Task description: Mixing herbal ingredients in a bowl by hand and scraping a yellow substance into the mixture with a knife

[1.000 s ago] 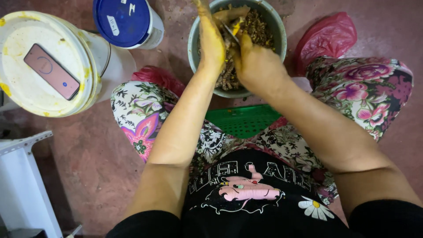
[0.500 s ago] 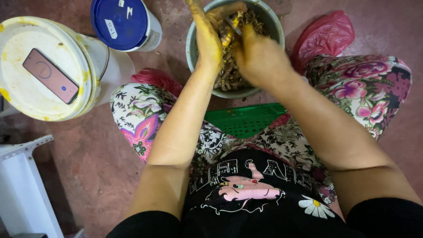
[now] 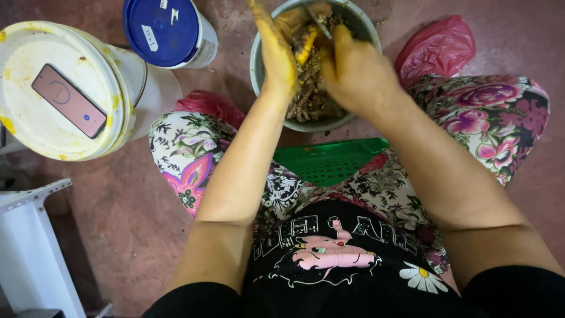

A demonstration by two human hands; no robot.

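Observation:
Both my hands are over a grey metal bowl (image 3: pixel 256 65) that holds several brown roots (image 3: pixel 306 97). My left hand (image 3: pixel 275 53), stained yellow, grips a yellow-orange root (image 3: pixel 305 46) above the bowl. My right hand (image 3: pixel 356 73) is closed on a small knife (image 3: pixel 318 22) whose blade rests against that root. The far rim of the bowl is cut off by the top edge of the view.
A white bucket (image 3: pixel 88 135) with a yellow-stained lid and a pink phone (image 3: pixel 69 101) on it stands at the left. A blue-lidded tub (image 3: pixel 168 29) is behind it. A red plastic bag (image 3: pixel 438 47) lies right of the bowl, a green perforated stool (image 3: pixel 329 162) under my legs, a white frame (image 3: pixel 29 247) at bottom left.
The view has tilted slightly downward, so bowl and hands sit higher in the picture. My hands have shifted a little over the bowl, still working the root with the knife.

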